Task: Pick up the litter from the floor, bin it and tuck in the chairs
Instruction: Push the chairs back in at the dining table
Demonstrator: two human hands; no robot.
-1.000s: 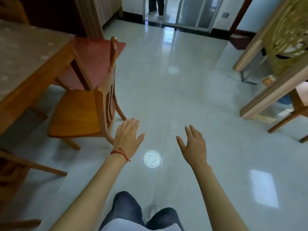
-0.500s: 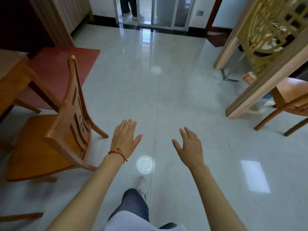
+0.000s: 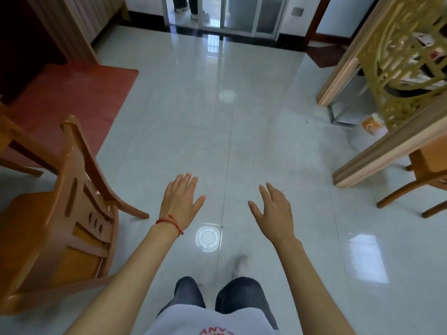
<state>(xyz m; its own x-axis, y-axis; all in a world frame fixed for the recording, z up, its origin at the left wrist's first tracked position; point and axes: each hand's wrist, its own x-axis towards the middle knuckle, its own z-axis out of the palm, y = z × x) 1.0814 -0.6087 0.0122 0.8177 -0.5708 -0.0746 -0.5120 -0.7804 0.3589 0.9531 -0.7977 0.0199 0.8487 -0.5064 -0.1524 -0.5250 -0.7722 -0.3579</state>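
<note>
Two hands: both are bare and stretched forward over the pale glossy tiled floor (image 3: 278, 146), palms down, in the lower middle of the frame.
Left hand (image 3: 180, 201): fingers spread and loose, grip wide and holding nothing; a thin red string bracelet (image 3: 170, 222) circles the wrist.
Right hand (image 3: 274, 211): fingers fanned out, thumb apart, grip wide and empty, well apart from the left hand.
Chair at left: an orange-brown wooden chair with a slatted back (image 3: 72, 213) stands at the left edge, its back turned towards the left arm, near it but not touching.
Chair at right: part of a second orange-brown wooden chair (image 3: 425, 175) shows at the right edge, mostly hidden behind a light wooden panel frame (image 3: 387, 151).
Litter: a small white and orange packet-like object (image 3: 371, 123) lies on the floor at the upper right, just beside the frame and under a gold-coloured carved lattice screen (image 3: 406, 68); what it is exactly cannot be told.
Rug: a flat red mat (image 3: 79, 97) lies on the floor at the upper left.
Doorway: a glass sliding door (image 3: 242, 15) sits at the top centre, with another person's legs and shoes (image 3: 191, 8) beyond it.
Body: dark trousers (image 3: 239, 298) and the hem of a white shirt (image 3: 205, 320) fill the bottom centre.
Reflection: a round bright ceiling-light reflection (image 3: 208, 238) shines on the tile between the forearms.
</note>
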